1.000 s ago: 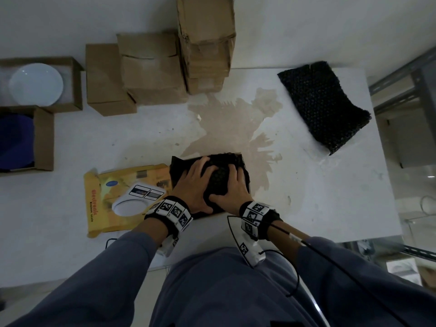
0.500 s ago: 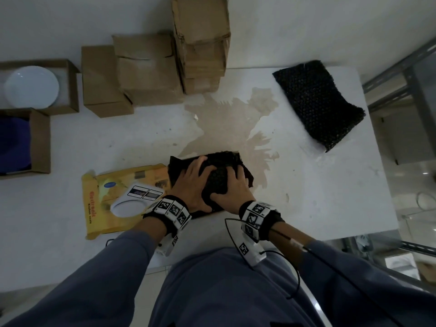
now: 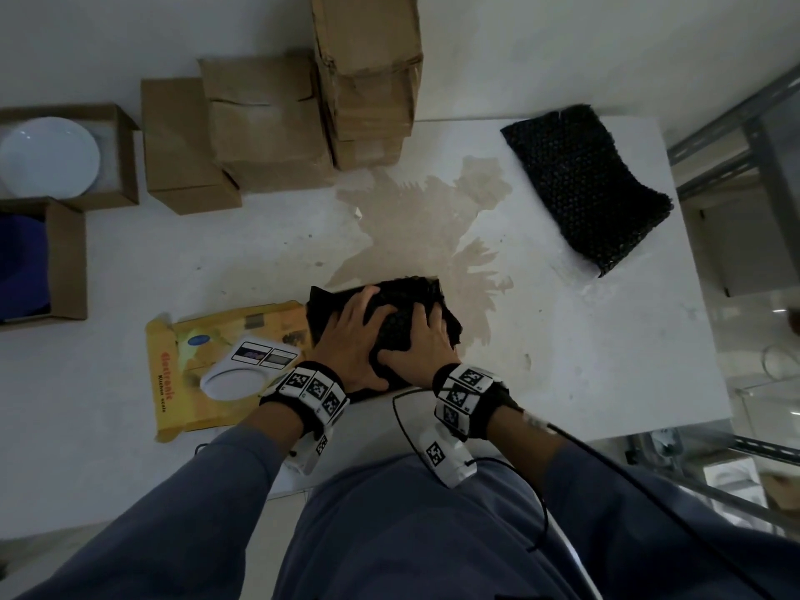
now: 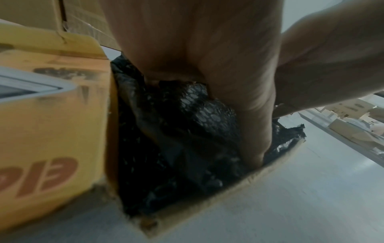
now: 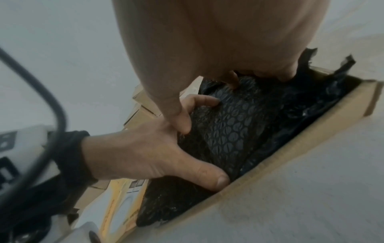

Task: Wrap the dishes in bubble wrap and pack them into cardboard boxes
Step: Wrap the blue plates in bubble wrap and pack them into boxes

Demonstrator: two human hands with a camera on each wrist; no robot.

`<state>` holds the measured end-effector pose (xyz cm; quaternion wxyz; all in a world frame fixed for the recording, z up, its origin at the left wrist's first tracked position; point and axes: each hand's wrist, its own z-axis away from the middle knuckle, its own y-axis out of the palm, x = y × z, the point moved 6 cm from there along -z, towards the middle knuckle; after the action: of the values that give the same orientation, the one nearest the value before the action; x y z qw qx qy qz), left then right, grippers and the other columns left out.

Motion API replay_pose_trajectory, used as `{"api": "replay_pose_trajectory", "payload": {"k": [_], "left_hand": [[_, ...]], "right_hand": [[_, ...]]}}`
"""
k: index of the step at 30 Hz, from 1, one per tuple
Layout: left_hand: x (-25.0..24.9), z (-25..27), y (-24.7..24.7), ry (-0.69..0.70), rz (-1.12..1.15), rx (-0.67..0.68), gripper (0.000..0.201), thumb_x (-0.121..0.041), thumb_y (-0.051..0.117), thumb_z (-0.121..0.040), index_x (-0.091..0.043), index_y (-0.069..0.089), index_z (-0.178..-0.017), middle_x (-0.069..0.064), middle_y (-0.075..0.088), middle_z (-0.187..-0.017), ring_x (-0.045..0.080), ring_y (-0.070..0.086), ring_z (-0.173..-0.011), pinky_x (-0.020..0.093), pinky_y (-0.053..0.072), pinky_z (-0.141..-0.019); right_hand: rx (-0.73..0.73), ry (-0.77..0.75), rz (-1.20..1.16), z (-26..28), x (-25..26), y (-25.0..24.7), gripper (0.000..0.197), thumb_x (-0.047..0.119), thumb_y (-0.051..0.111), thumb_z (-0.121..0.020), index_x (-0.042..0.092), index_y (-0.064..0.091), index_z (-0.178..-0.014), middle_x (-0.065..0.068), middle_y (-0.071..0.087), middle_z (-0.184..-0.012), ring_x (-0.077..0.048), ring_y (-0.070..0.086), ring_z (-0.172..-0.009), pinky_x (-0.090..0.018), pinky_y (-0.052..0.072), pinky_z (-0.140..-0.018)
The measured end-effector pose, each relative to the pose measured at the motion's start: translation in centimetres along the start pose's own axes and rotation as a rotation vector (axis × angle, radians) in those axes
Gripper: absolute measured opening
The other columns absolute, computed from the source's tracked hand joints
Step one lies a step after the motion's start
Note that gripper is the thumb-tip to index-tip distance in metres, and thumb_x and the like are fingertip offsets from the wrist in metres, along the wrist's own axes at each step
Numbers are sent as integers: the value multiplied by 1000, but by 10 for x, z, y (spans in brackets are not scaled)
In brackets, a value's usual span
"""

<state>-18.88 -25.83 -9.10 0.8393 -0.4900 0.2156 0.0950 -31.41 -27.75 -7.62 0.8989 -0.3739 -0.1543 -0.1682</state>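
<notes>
While both hands press the bundle (image 3: 404,322) into the box (image 5: 276,157) at the counter's (image 3: 562,339) 6 o'clock edge, left hand (image 3: 353,339) and right hand (image 3: 417,350) lie flat, fingers (image 5: 204,100) spread. Push evenly; tuck wrap corners poking out at 3 o'clock.

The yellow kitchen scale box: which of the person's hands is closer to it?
Left. The left hand presses the black bubble-wrapped bundle right beside the yellow kitchen scale box; the right hand presses the same bundle on the far side from the box.
</notes>
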Motion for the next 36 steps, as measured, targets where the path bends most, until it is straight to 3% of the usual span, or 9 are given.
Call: {"api": "replay_pose_trajectory", "payload": {"k": [8, 12, 15, 19, 22, 25, 30, 33, 36], "left_hand": [[-1, 1, -1, -19, 9, -2, 113, -55, 82, -53, -28, 23, -145, 5, -1, -157, 29, 5, -148, 60, 26, -113], [-3, -1, 0, -39, 19, -11, 113, -54, 83, -51, -27, 24, -144, 6, 1, -156, 29, 5, -147, 62, 27, -112], [-2, -1, -1, -47, 23, -17, 116, -55, 82, -48, -26, 24, -144, 6, 4, -155, 29, 7, -147, 63, 28, -111], [-4, -2, 0, -64, -19, 17, 120, -55, 82, -50, -26, 18, -147, 6, -1, -156, 28, 3, -147, 60, 24, -112], [-6, 0, 2, -55, -84, 34, 122, -57, 80, -57, -23, 12, -151, 7, -4, -158, 29, 0, -148, 57, 23, -114], [-12, 2, 1, -35, -205, 20, 118, -60, 75, -63, -17, 12, -153, 14, 2, -159, 33, 5, -148, 55, 24, -115], [-33, -2, -13, 56, -227, -116, 106, -60, 73, -62, -17, 28, -148, 10, 23, -153, 30, 24, -141, 47, 35, -108], [-40, -13, -15, 134, -220, -88, 113, -54, 80, -58, -17, 25, -149, 9, 17, -158, 28, 21, -145, 46, 33, -113], [-41, -24, -15, 165, -279, 9, 126, -52, 85, -54, -18, 14, -152, 8, 5, -162, 28, 12, -149, 47, 25, -117]], "right_hand": [[-87, -76, -100, -2, -7, 4, 100, 38, 77, -69, 15, 19, -148, -16, 8, -157, -37, 21, -143, -49, 34, -112], [-159, -136, -152, 0, -11, -1, 80, 29, 77, -70, 18, 36, -138, -11, 15, -153, -32, 31, -136, -33, 38, -102], [-153, -174, -151, 4, -14, -2, 76, 30, 77, -69, 20, 40, -135, -8, 16, -152, -27, 31, -135, -29, 36, -98], [-68, -208, -105, 3, -12, -10, 75, 40, 69, -67, 15, 42, -132, -8, 29, -141, -30, 43, -124, -36, 45, -98], [3, -210, 64, 4, -12, -18, 71, 34, 68, -77, 11, 38, -138, -12, 28, -147, -34, 44, -125, -37, 45, -97], [-107, -239, 130, 10, -8, -28, 60, 32, 65, -80, 8, 45, -131, -13, 40, -134, -34, 49, -116, -35, 45, -90], [-60, -165, -12, 6, -8, -17, 76, 35, 69, -69, 12, 39, -134, -10, 32, -141, -34, 44, -122, -40, 46, -96], [-82, -145, -132, 6, -7, -11, 83, 29, 71, -65, 11, 34, -137, -7, 31, -139, -31, 41, -126, -37, 41, -100], [-69, -128, -177, 6, -11, -7, 91, 28, 70, -66, 11, 27, -143, -10, 20, -154, -30, 28, -140, -40, 36, -108]]}}
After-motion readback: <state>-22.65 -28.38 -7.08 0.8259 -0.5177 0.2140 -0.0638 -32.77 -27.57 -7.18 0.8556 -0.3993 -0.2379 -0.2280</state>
